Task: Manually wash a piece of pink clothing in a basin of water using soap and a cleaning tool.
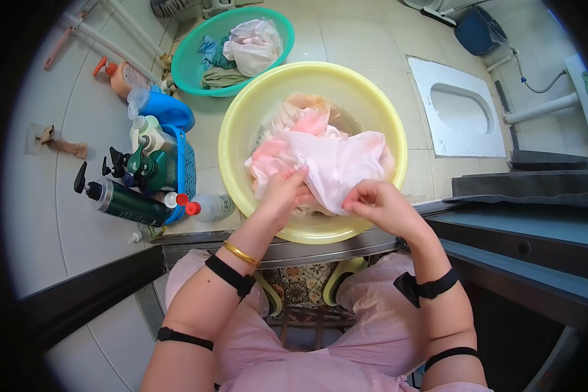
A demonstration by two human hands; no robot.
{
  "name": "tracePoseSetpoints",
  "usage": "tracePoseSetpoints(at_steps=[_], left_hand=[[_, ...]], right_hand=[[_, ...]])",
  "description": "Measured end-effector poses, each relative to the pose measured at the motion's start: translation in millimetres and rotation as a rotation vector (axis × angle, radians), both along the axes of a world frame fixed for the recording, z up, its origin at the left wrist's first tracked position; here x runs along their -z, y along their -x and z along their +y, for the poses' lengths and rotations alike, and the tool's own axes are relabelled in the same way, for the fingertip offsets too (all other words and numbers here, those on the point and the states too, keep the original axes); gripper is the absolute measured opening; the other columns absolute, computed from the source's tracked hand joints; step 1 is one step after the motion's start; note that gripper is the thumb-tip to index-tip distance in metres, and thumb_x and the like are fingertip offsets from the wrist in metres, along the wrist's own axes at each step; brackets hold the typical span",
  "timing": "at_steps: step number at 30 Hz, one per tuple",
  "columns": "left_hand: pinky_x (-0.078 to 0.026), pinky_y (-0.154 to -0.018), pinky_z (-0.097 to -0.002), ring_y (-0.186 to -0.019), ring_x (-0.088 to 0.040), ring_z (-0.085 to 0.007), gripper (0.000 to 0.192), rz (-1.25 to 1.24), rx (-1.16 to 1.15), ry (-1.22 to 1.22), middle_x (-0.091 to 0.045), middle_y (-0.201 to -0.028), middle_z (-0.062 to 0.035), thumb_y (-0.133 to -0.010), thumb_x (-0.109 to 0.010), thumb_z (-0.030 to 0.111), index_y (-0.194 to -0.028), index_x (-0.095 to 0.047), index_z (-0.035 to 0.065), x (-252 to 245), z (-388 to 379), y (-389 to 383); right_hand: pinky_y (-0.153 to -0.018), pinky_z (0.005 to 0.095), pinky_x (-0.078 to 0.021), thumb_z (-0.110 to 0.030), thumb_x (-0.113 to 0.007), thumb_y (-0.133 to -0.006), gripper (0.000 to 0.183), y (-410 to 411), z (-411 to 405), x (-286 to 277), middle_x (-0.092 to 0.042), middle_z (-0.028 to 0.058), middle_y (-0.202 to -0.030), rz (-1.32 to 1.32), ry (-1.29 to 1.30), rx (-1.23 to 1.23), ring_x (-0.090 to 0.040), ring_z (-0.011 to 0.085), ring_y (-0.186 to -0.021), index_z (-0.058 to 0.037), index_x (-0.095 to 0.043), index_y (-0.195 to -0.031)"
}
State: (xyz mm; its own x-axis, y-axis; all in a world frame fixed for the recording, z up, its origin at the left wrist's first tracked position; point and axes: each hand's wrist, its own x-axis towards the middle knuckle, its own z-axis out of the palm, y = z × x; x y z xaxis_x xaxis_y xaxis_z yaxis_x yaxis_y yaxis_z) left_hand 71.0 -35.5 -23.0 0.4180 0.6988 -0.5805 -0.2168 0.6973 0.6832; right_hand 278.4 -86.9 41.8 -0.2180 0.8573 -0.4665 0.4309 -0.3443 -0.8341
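A yellow plastic basin [232, 142] stands in front of me with wet pink and white cloth [294, 122] and some water inside. Over the near part of the basin, my left hand [286, 188] grips the edge of a pale pink cloth [340, 161] between thumb and fingers. My right hand [379, 206] pinches the same cloth by its lower right corner. Between the two hands the fabric is spread out, and its far part rests on the other laundry. Part of the cloth below is hidden by it.
Behind the basin is a green basin [181, 63] with more laundry. To the left, several pump bottles and a blue plastic basket [188, 161] line the wall. A white squat toilet [438, 139] is set in the floor at right, near a dark folding door [519, 206].
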Motion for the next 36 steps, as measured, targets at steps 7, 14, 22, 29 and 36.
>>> tracePoseSetpoints(at_steps=[7, 14, 22, 29, 36], left_hand=[[-0.049, -0.087, -0.0307, -0.102, -0.062, -0.0208, 0.039, -0.101, -0.079, -0.051, -0.062, -0.111, -0.0137, -0.099, -0.045, 0.033, -0.115, -0.054, -0.0013, -24, -7, -4], [-0.05, -0.09, -0.0344, -0.102, -0.062, -0.0216, 0.038, -0.159, -0.027, -0.066, -0.062, -0.114, -0.0136, -0.1, -0.043, 0.029, -0.118, -0.053, -0.0024, -37, -13, 4], [-0.051, -0.089, -0.0335, -0.1, -0.064, -0.0212, 0.037, -0.115, -0.074, -0.04, -0.063, -0.112, -0.0144, -0.099, -0.044, 0.028, -0.118, -0.054, -0.0018, -27, -16, 21], [-0.053, -0.075, -0.0289, -0.084, -0.066, -0.0177, 0.037, 0.051, -0.078, 0.008, -0.066, -0.1, -0.0115, -0.098, -0.047, 0.032, -0.112, -0.058, -0.0006, -20, -21, 28], [-0.053, -0.073, -0.0271, -0.079, -0.066, -0.0158, 0.035, 0.118, -0.017, -0.022, -0.066, -0.091, -0.0092, -0.098, -0.047, 0.033, -0.101, -0.059, 0.0008, -18, -24, 37]], right_hand=[[-0.072, 0.0317, -0.0465, -0.016, -0.068, -0.08, 0.021, 17, 20, 5, -0.062, 0.0109, -0.081, -0.193, -0.81, 0.282, -0.059, 0.0235, -0.076, 0.0006, -0.065, -0.091], [-0.069, 0.0275, -0.0462, -0.016, -0.067, -0.083, 0.018, 18, 24, 27, -0.063, 0.0073, -0.076, 0.008, -0.393, 0.301, -0.059, 0.017, -0.072, 0.0008, -0.066, -0.088], [-0.06, 0.022, -0.0415, -0.013, -0.065, -0.086, 0.016, 9, 29, 39, -0.057, -0.0023, -0.07, 0.19, -0.241, 0.386, -0.051, 0.0061, -0.066, 0.0029, -0.063, -0.085], [-0.06, 0.026, -0.0429, -0.01, -0.07, -0.078, 0.016, 10, 27, 46, -0.057, 0.0056, -0.068, -0.088, -0.283, 0.286, -0.051, 0.0123, -0.063, 0.0028, -0.061, -0.081], [-0.068, 0.0257, -0.0454, -0.007, -0.066, -0.08, 0.011, 7, 29, 45, -0.06, 0.0076, -0.076, -0.351, -0.361, 0.223, -0.054, 0.0134, -0.069, 0.0022, -0.061, -0.084]])
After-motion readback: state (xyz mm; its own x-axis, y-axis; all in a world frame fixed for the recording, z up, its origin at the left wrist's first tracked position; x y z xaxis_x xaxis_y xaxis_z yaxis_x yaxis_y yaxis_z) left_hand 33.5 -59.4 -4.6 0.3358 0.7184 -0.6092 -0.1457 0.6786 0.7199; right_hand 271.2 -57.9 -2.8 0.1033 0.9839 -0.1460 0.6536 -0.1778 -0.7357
